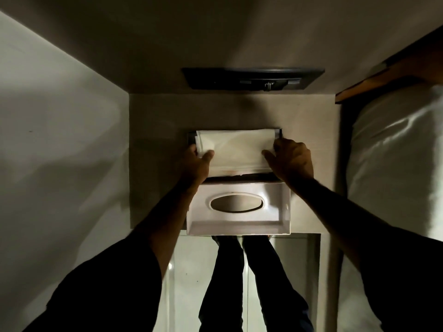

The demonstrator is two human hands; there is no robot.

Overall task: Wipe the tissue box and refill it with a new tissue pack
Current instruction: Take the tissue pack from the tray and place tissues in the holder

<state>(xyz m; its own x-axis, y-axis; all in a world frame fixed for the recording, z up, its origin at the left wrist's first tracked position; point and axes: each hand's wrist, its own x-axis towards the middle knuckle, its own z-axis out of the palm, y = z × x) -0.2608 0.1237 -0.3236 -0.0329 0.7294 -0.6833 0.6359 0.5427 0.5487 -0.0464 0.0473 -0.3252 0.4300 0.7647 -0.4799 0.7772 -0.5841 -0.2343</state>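
Observation:
A wall-mounted tissue box (278, 133) stands open, its dark recess showing at the edges. Its white cover (239, 226) with an oval slot hangs down below the recess. A white tissue pack (236, 148) sits in the recess. My left hand (195, 164) grips the pack's left end, thumb on its front. My right hand (291, 159) grips the pack's right end, thumb on the front and fingers curled round the side.
A dark panel with a small latch (253, 79) is set in the surface above the box. A mirror (275, 283) below reflects my dark sleeves. A pale wall (60, 140) lies left; a white cloth shape (395, 152) and a wooden edge (374, 80) lie right.

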